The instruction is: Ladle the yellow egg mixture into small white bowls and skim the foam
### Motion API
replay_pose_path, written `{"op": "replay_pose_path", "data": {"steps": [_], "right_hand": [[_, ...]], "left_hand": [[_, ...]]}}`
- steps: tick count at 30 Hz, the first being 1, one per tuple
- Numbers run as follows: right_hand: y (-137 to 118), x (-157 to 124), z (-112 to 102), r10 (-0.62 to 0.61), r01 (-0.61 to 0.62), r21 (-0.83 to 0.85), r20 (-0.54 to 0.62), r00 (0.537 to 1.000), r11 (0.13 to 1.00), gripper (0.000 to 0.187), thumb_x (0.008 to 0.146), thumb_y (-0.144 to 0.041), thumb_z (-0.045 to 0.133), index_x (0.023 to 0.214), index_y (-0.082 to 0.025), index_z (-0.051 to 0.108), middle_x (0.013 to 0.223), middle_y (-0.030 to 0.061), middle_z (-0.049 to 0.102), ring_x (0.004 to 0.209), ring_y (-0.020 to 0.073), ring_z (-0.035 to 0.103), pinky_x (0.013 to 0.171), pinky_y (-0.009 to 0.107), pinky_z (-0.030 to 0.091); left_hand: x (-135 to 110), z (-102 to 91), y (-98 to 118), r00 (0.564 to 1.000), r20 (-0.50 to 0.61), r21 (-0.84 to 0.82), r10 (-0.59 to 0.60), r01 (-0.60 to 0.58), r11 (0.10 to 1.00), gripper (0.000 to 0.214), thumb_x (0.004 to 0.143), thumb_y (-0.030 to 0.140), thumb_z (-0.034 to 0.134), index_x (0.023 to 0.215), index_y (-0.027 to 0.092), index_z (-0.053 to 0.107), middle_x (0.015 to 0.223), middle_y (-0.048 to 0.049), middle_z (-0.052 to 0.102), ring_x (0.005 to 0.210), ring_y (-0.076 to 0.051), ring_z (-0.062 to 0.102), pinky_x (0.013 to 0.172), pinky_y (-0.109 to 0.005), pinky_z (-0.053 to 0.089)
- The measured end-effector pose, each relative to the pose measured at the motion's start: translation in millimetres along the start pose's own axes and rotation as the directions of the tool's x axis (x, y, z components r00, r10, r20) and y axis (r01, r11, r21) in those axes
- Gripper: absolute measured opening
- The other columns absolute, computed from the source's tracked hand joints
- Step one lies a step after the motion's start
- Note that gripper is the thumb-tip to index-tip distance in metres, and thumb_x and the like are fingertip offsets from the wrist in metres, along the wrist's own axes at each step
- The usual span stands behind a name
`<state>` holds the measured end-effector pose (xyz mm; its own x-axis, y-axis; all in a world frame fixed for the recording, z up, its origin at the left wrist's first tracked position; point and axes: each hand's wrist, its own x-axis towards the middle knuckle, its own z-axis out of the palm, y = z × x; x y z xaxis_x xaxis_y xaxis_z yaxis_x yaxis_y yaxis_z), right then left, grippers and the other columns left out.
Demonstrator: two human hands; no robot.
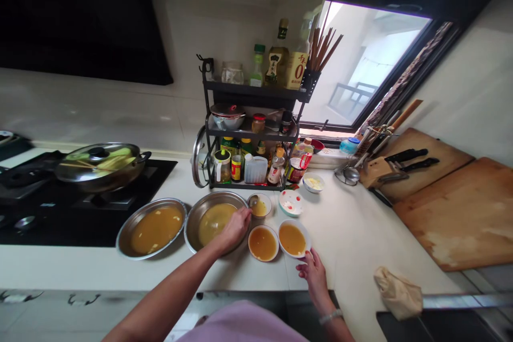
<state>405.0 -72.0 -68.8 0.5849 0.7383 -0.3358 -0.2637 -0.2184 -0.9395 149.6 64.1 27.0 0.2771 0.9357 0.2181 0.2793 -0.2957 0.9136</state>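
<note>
My left hand (236,227) reaches over a metal basin (200,212) of yellow liquid and is closed on a metal spoon (253,201). The spoon's head rests in a small bowl (264,207) of the same liquid. My right hand (315,272) lies on the white counter (352,235), fingers apart, its fingertips at the near rim of a white bowl (294,239) of yellow liquid. An orange-rimmed bowl (263,243) of the liquid stands just left of it. A second metal basin (154,228) of liquid sits further left.
A lidded pan (98,164) sits on the black hob at left. Behind the bowls stand a spice rack (252,133), a small red-and-white dish (290,202) and a white dish (313,182). Wooden boards (457,208), knives and a crumpled cloth (396,291) lie at right.
</note>
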Motion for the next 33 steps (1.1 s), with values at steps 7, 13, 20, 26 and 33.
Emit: {"op": "replay_pose_path", "data": {"steps": [7,13,20,26,33], "right_hand": [[-2.0,-1.8,-0.5,-0.001,0.001,-0.007,0.008,1.000,1.000,0.087,0.063,-0.059,0.069,0.132,-0.012,0.045,0.073,0.0021,0.067,0.051,0.0152,0.061,0.040,0.021,0.041],[-1.9,-1.8,-0.3,-0.009,0.009,-0.005,0.009,1.000,1.000,0.078,0.066,-0.057,0.068,0.129,-0.016,0.048,0.071,-0.0003,0.067,0.049,0.0143,0.061,0.039,0.022,0.042],[-3.5,-2.3,0.6,0.011,-0.011,0.004,0.020,1.000,1.000,0.090,0.060,-0.059,0.071,0.131,-0.012,0.044,0.071,0.0018,0.068,0.049,0.0146,0.060,0.040,0.022,0.041],[-1.3,-0.8,-0.6,0.001,-0.001,-0.005,0.017,1.000,1.000,0.084,0.062,-0.058,0.070,0.130,-0.015,0.046,0.070,0.0003,0.068,0.050,0.0149,0.061,0.040,0.022,0.041],[-0.7,0.8,-0.4,0.006,-0.006,-0.007,0.022,1.000,1.000,0.087,0.061,-0.058,0.070,0.131,-0.013,0.045,0.070,0.0022,0.069,0.049,0.0148,0.060,0.040,0.021,0.041]], "left_hand": [[16.8,16.0,-22.7,0.903,-0.167,-0.412,-0.396,0.301,0.860,0.019,0.082,0.028,0.051,0.079,0.014,0.064,0.054,-0.0021,0.061,0.046,-0.015,0.057,0.053,-0.027,0.049],[14.9,4.1,-23.5,0.842,-0.213,-0.550,-0.496,0.316,0.773,0.019,0.086,0.022,0.045,0.079,0.015,0.062,0.058,-0.0050,0.066,0.053,-0.016,0.064,0.060,-0.029,0.054],[4.8,-3.2,-16.4,0.824,-0.189,-0.634,-0.535,0.313,0.707,0.018,0.085,0.021,0.047,0.078,0.016,0.064,0.059,-0.0053,0.067,0.054,-0.017,0.064,0.063,-0.031,0.054],[-0.6,-7.1,-10.4,0.823,-0.171,-0.671,-0.542,0.305,0.675,0.018,0.084,0.021,0.047,0.079,0.016,0.064,0.057,-0.0043,0.066,0.053,-0.017,0.063,0.064,-0.031,0.053],[-9.5,-15.5,-0.2,0.831,-0.160,-0.689,-0.533,0.293,0.663,0.018,0.083,0.022,0.049,0.077,0.016,0.065,0.059,-0.0044,0.067,0.054,-0.016,0.063,0.064,-0.029,0.053]]}}
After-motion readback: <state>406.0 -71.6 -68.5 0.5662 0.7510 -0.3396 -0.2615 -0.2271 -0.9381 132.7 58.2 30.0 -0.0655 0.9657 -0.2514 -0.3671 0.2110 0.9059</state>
